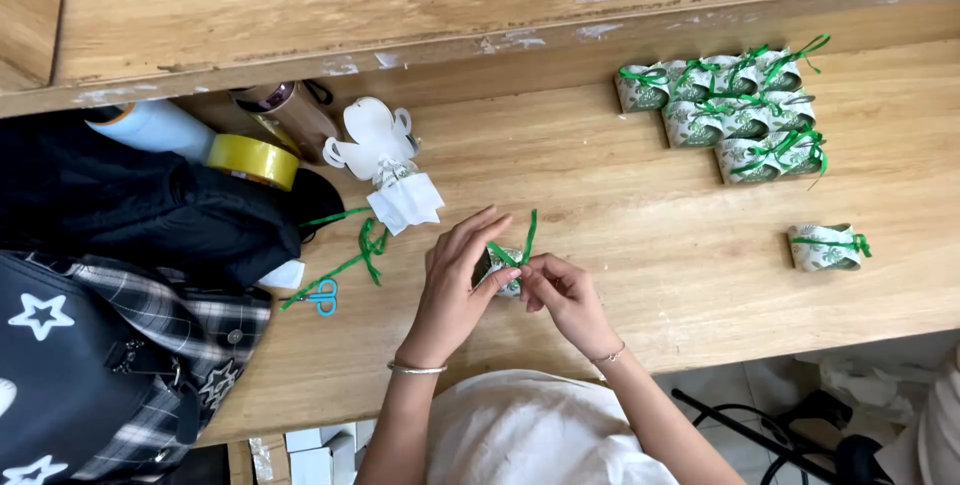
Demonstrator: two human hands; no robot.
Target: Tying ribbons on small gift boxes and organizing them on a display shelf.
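hands: I see my left hand (455,280) and right hand (565,295) meet mid-table on a small box (505,270), blocking the middle.
right of hands: open table (680,255) runs to a lone box (825,247) near the right edge.
far right: a cluster of ribboned boxes (735,110) fills the back corner.
between cluster and hands: I read clear wood, wide enough to pass.
left: bags (130,325) crowd the table's left end, with a tape roll (253,160) on top.
left of hands: scissors (322,297), loose ribbon (365,245) and a white cutout (385,160) narrow the way.
back: a raised shelf edge (400,50) closes it.
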